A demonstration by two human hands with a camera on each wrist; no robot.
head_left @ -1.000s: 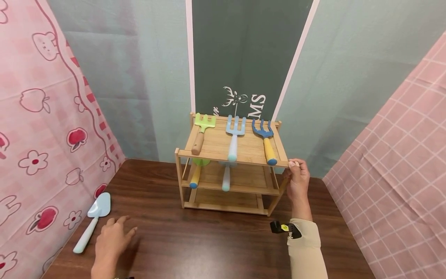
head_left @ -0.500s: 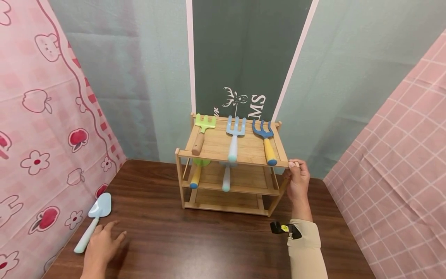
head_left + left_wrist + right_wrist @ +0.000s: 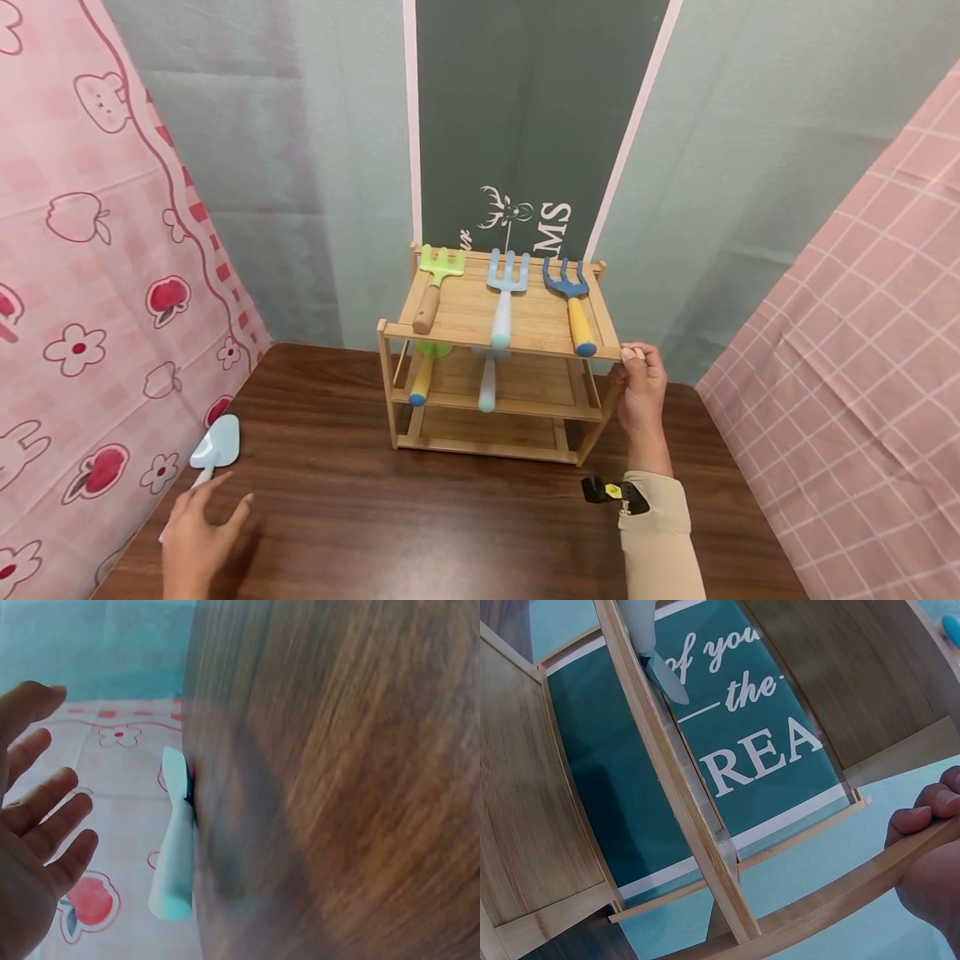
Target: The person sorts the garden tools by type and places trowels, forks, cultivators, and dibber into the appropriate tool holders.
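My left hand (image 3: pixel 197 533) hovers over the handle of a light blue garden trowel (image 3: pixel 217 442) at the table's left side. In the left wrist view its fingers are spread, apart from the trowel (image 3: pixel 174 862). My right hand (image 3: pixel 641 392) grips the front right upright of a wooden three-tier rack (image 3: pixel 465 308), fingers curled round the frame. On its top tier lie a green hand fork (image 3: pixel 442 265) with a wooden handle, a light blue hand fork (image 3: pixel 504 312) and a dark blue hand fork (image 3: pixel 579 325) with a yellow handle.
The middle tier holds a yellow-handled tool (image 3: pixel 422 382) and a light-blue-handled tool (image 3: pixel 487 390), heads partly hidden. All stands on a dark wooden table (image 3: pixel 420 533). A pink patterned cloth (image 3: pixel 82 275) borders the left, a checked cloth (image 3: pixel 847 350) the right, a green cloth the back.
My left hand has moved left, from beside the trowel to above its handle, now covering part of it. My right hand and the rack have stayed in place.
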